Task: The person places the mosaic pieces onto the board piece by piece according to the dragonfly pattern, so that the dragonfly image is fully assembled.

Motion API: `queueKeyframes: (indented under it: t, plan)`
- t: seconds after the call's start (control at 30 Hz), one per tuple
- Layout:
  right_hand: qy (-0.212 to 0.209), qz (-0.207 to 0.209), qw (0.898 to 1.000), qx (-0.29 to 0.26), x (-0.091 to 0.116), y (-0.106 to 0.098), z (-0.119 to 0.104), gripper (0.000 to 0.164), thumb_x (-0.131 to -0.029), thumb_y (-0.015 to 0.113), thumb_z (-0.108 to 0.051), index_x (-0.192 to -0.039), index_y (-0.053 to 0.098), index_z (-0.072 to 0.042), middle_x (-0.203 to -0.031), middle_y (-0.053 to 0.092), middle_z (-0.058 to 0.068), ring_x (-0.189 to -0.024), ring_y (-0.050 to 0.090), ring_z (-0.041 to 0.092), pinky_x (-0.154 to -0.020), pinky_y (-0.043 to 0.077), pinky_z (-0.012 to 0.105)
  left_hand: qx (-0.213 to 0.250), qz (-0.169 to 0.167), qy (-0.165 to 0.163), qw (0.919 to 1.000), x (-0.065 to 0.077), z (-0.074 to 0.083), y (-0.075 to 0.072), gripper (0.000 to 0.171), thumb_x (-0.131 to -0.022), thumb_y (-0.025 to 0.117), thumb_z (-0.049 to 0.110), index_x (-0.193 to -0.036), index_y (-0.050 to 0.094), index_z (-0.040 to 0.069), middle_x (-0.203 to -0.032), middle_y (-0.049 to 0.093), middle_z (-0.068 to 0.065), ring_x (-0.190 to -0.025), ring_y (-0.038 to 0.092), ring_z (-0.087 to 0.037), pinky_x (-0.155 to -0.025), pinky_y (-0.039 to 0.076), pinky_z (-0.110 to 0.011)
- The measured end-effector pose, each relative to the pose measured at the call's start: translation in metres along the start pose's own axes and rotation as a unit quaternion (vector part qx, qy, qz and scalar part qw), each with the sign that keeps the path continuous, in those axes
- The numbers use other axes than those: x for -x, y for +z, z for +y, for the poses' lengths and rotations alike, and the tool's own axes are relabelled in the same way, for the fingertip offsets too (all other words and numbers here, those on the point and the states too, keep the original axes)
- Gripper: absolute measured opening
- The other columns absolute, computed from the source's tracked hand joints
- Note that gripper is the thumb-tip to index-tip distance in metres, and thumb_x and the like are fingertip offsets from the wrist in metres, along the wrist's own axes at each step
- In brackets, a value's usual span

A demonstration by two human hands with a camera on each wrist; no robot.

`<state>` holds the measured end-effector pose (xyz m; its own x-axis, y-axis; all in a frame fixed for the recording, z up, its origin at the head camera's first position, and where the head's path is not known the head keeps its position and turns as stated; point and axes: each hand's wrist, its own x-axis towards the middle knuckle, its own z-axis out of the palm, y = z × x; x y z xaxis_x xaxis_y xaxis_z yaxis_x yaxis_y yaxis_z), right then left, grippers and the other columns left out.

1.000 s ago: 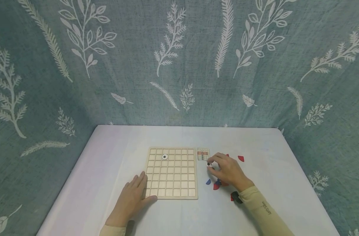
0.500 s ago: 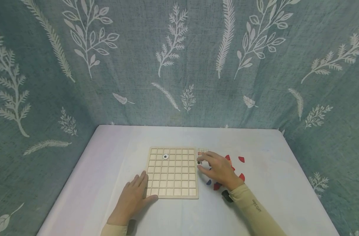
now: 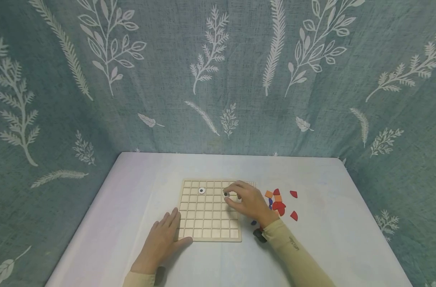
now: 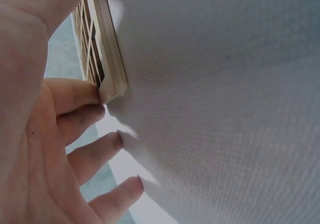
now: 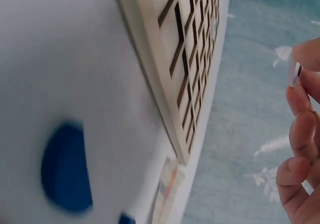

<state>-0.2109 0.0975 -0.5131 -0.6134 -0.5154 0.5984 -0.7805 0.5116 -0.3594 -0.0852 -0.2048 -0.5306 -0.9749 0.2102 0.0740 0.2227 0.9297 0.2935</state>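
Observation:
A pale wooden grid board (image 3: pixel 208 223) lies flat on the table. One white disc with a black dot, like an eye (image 3: pixel 202 191), sits in a cell near its upper left. Over the board's upper right, my right hand (image 3: pixel 248 201) pinches a second eye disc (image 5: pixel 293 73) between thumb and index finger, raised off the cells. My left hand (image 3: pixel 163 237) rests at the board's lower left corner, its fingers extended along the left edge and the thumb at the front edge.
Right of the board lie several loose red (image 3: pixel 294 215), orange (image 3: pixel 268 194) and blue pieces (image 3: pixel 253 223). A small printed card (image 5: pixel 165 189) beside the board is partly hidden by my right hand in the head view. Leaf-patterned cloth (image 3: pixel 218 79) hangs behind the table.
My right hand has carried the eye disc leftward from the loose pieces, past the card, to above the board's upper right. The left hand has stayed at the board's corner.

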Motion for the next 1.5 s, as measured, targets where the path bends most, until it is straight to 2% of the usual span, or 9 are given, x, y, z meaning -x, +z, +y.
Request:
queueKeyframes:
  t: [0.23, 0.33, 0.63, 0.83, 1.03, 1.17, 1.3, 1.5]
  plan:
    - [-0.007, 0.013, 1.0, -0.024, -0.01, 0.019, -0.001, 0.02, -0.087, 0.079, -0.019, -0.107, 0.076, -0.015, -0.1, 0.069, -0.006, -0.066, 0.054, 0.008, -0.057, 0.046, 0.017, -0.003, 0.0, 0.0, 1.0, -0.001, 0.0, -0.001, 0.091, -0.089, 0.07, 0.057, -0.147, 0.045, -0.008, -0.155, 0.041, -0.024, -0.138, 0.042, -0.049, -0.108, 0.036, -0.067]
    - [-0.012, 0.015, 1.0, -0.017, -0.015, 0.025, -0.002, 0.019, -0.089, 0.079, -0.02, -0.107, 0.075, -0.016, -0.099, 0.069, -0.005, -0.065, 0.053, 0.007, -0.056, 0.044, 0.016, -0.002, -0.005, -0.004, 1.0, -0.001, 0.001, -0.001, 0.091, -0.088, 0.07, 0.058, -0.147, 0.045, -0.008, -0.155, 0.041, -0.024, -0.139, 0.042, -0.048, -0.108, 0.036, -0.067]
    - [0.0, -0.006, 1.0, -0.006, -0.031, 0.034, -0.004, 0.019, -0.092, 0.076, -0.019, -0.111, 0.074, -0.017, -0.101, 0.069, -0.005, -0.066, 0.051, 0.004, -0.054, 0.043, 0.018, 0.001, -0.002, -0.006, 1.0, 0.0, 0.002, -0.002, 0.091, -0.088, 0.07, 0.058, -0.147, 0.045, -0.007, -0.155, 0.041, -0.024, -0.139, 0.041, -0.048, -0.108, 0.037, -0.067]
    - [0.008, -0.041, 0.999, 0.003, -0.041, 0.04, -0.005, 0.021, -0.093, 0.074, -0.019, -0.114, 0.074, -0.017, -0.105, 0.07, -0.004, -0.066, 0.052, 0.004, -0.054, 0.044, 0.018, 0.002, -0.011, -0.012, 0.9999, -0.001, 0.002, -0.003, 0.092, -0.088, 0.07, 0.058, -0.148, 0.044, -0.007, -0.156, 0.04, -0.024, -0.14, 0.04, -0.048, -0.109, 0.035, -0.067]
    - [0.05, -0.094, 0.994, 0.008, -0.048, 0.047, -0.003, 0.022, -0.093, 0.075, -0.02, -0.115, 0.075, -0.017, -0.109, 0.07, -0.005, -0.068, 0.054, 0.004, -0.057, 0.047, 0.017, 0.001, -0.019, -0.015, 0.9997, -0.001, 0.001, -0.002, 0.093, -0.089, 0.069, 0.058, -0.149, 0.043, -0.007, -0.156, 0.039, -0.024, -0.141, 0.039, -0.048, -0.11, 0.034, -0.067]
    - [0.08, -0.129, 0.988, -0.001, -0.053, 0.049, -0.003, 0.023, -0.094, 0.075, -0.021, -0.116, 0.075, -0.016, -0.11, 0.07, -0.004, -0.083, 0.066, 0.01, -0.071, 0.057, 0.024, 0.002, -0.018, -0.014, 0.9997, -0.001, 0.001, -0.002, 0.093, -0.088, 0.07, 0.058, -0.149, 0.043, -0.007, -0.156, 0.039, -0.024, -0.14, 0.039, -0.048, -0.11, 0.034, -0.067]
    - [0.11, -0.161, 0.981, 0.002, -0.056, 0.052, -0.003, 0.023, -0.095, 0.074, -0.024, -0.116, 0.074, -0.017, -0.112, 0.07, -0.004, -0.101, 0.068, 0.014, -0.086, 0.058, 0.032, 0.0, -0.014, -0.01, 0.9999, -0.002, 0.0, -0.001, 0.093, -0.088, 0.069, 0.059, -0.149, 0.043, -0.007, -0.156, 0.04, -0.024, -0.14, 0.04, -0.048, -0.11, 0.035, -0.067]
    - [0.142, -0.204, 0.969, 0.013, -0.059, 0.057, -0.003, 0.022, -0.096, 0.072, -0.023, -0.117, 0.075, -0.019, -0.115, 0.07, -0.004, -0.104, 0.068, 0.014, -0.088, 0.057, 0.031, 0.0, -0.013, -0.007, 0.9999, -0.002, -0.001, 0.0, 0.093, -0.089, 0.069, 0.059, -0.148, 0.043, -0.008, -0.156, 0.04, -0.024, -0.14, 0.04, -0.048, -0.11, 0.035, -0.067]
